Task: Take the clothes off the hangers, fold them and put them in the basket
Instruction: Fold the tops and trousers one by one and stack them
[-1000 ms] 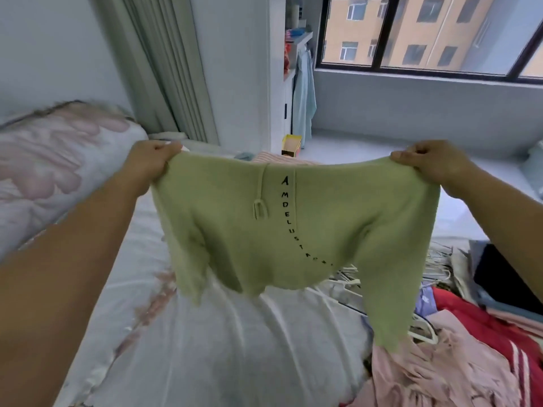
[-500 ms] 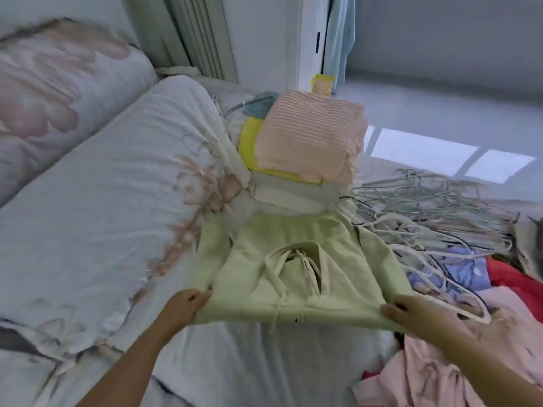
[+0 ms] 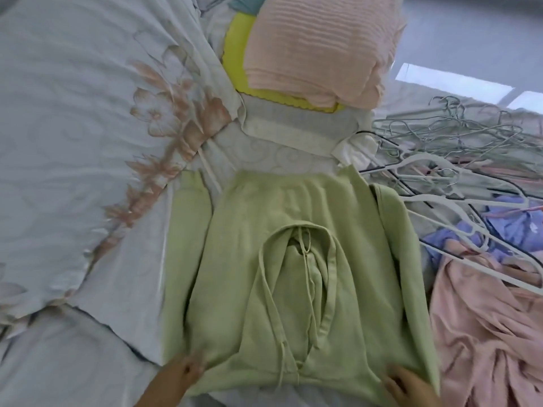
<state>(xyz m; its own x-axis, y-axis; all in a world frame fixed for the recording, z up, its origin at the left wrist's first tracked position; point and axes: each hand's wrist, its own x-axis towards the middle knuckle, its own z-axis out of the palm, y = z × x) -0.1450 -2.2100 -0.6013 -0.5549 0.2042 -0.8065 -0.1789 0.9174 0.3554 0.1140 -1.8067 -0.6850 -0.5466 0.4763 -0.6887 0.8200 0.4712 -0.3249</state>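
A light green sweater (image 3: 264,259) lies flat on the bed with its tie neckline toward me and its sleeves spread to both sides. At the near left shoulder my left hand (image 3: 179,374) grips the fabric, and my right hand (image 3: 411,386) holds the near right shoulder. Beyond the sweater stands a pile of folded clothes: a pink ribbed piece (image 3: 317,45) on a yellow one (image 3: 235,54), over a white and grey one (image 3: 293,127). No basket is in view.
A tangle of bare wire and white plastic hangers (image 3: 446,154) lies to the right. A pink garment (image 3: 484,333) and a purple one (image 3: 517,227) are heaped at the right edge. A floral duvet (image 3: 88,142) bulges on the left.
The sweater was held up in the air by its shoulders a second ago. It has come down and now lies flat on the bed. My view has tilted downward.
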